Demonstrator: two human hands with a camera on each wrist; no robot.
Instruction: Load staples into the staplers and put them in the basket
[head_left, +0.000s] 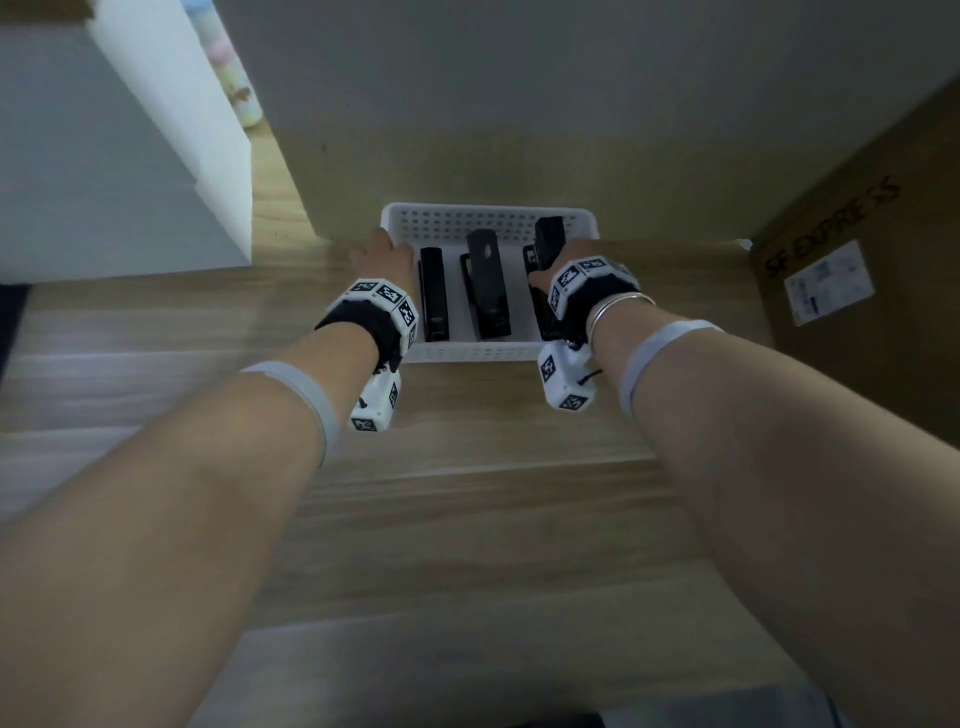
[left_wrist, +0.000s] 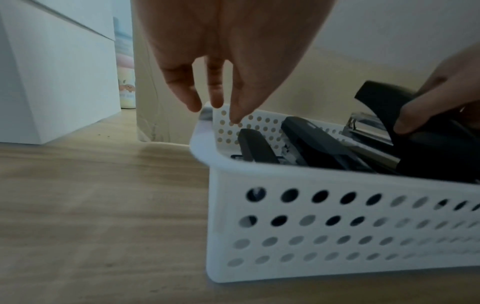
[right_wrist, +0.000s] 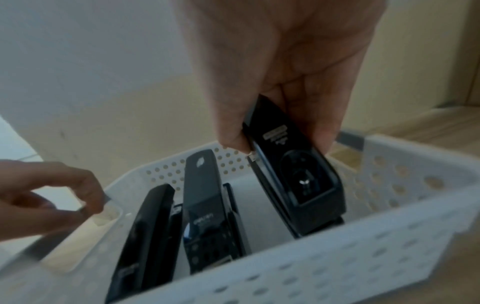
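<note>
A white perforated basket (head_left: 467, 210) (left_wrist: 311, 205) (right_wrist: 337, 257) stands on the wooden table by the wall. Two black staplers lie flat inside it, one at the left (head_left: 434, 296) (left_wrist: 255, 148) (right_wrist: 145, 222) and one in the middle (head_left: 488, 291) (left_wrist: 319, 142) (right_wrist: 205, 205). My right hand (head_left: 543, 278) (right_wrist: 275, 92) grips a third black stapler (head_left: 549, 236) (left_wrist: 384, 102) (right_wrist: 293, 174) between thumb and fingers. It is tilted, with its lower end down in the basket's right side. My left hand (head_left: 379, 254) (left_wrist: 215, 98) (right_wrist: 64, 195) hangs at the basket's left rim, its fingertips at the edge and holding nothing.
A brown cardboard box (head_left: 857, 260) with a shipping label stands right of the basket. A white cabinet (head_left: 104, 156) rises at the left, with a pastel bottle (head_left: 244, 98) behind it. The wooden tabletop (head_left: 467, 519) stretches toward me.
</note>
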